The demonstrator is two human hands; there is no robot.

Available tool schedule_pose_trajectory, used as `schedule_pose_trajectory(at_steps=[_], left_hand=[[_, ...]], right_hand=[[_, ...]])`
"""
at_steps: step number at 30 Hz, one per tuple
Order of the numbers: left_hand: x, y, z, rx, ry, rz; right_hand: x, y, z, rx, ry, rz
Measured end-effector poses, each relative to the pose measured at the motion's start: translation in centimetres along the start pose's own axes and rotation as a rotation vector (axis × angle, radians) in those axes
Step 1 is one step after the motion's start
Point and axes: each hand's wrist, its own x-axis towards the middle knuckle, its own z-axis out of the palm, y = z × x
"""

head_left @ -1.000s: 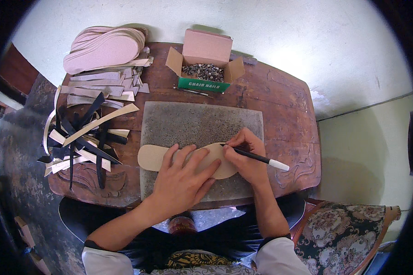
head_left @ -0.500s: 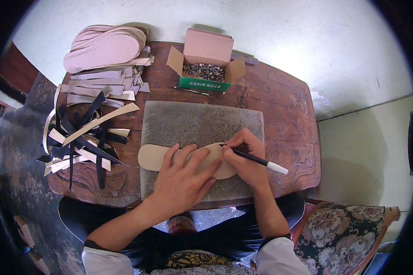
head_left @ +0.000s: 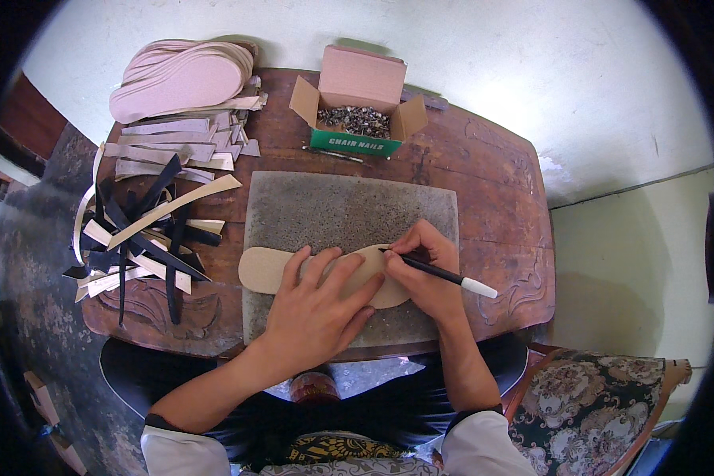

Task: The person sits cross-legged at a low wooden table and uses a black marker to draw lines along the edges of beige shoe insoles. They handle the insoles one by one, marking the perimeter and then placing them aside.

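A beige shoe insole (head_left: 263, 270) lies lengthwise on a grey rectangular slab (head_left: 337, 208), its wider end to the right. My left hand (head_left: 317, 297) rests spread and flat over the insole's middle, pressing on it. A black marker pen (head_left: 432, 268) with a white end is gripped in my right hand (head_left: 427, 266), fingers closed round it. The pen's tip touches the insole near the upper edge of its wide end, and the white end points right. Part of the insole is hidden beneath my left fingers.
On the carved wooden table (head_left: 496, 214) are stacked pinkish insoles (head_left: 178, 83) at back left, grey strips (head_left: 170, 139) before them, and a pile of black and cream strips (head_left: 147, 234). An open box of nails (head_left: 355, 143) stands behind the slab. A flowered chair (head_left: 583, 408) is at right.
Almost nothing differs. The pen's tip and my right hand have shifted very slightly left along the insole's edge; my left hand stays in place.
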Motion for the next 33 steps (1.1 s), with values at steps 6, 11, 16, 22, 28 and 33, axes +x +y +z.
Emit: schedule_pose_trajectory(at_steps=[6, 11, 16, 22, 28, 33], left_hand=[[-0.07, -0.03, 0.1, 0.001, 0.009, 0.005], [-0.05, -0.06, 0.11, 0.001, 0.005, 0.004], [-0.06, -0.08, 0.14, 0.004, 0.004, 0.006], [-0.04, -0.03, 0.08, 0.005, 0.002, 0.005], [0.0, 0.01, 0.04, 0.006, 0.006, 0.007], [-0.03, 0.01, 0.1, 0.001, 0.014, 0.006]], right_hand=[[0.06, -0.24, 0.16, 0.035, 0.027, 0.002], [0.04, -0.26, 0.15, 0.051, 0.028, 0.031], [0.05, -0.11, 0.13, 0.03, 0.018, 0.001], [0.07, -0.46, 0.15, 0.013, 0.019, 0.01], [0.16, -0.46, 0.23, -0.003, 0.026, -0.024], [0.11, -0.32, 0.12, -0.031, 0.015, -0.01]])
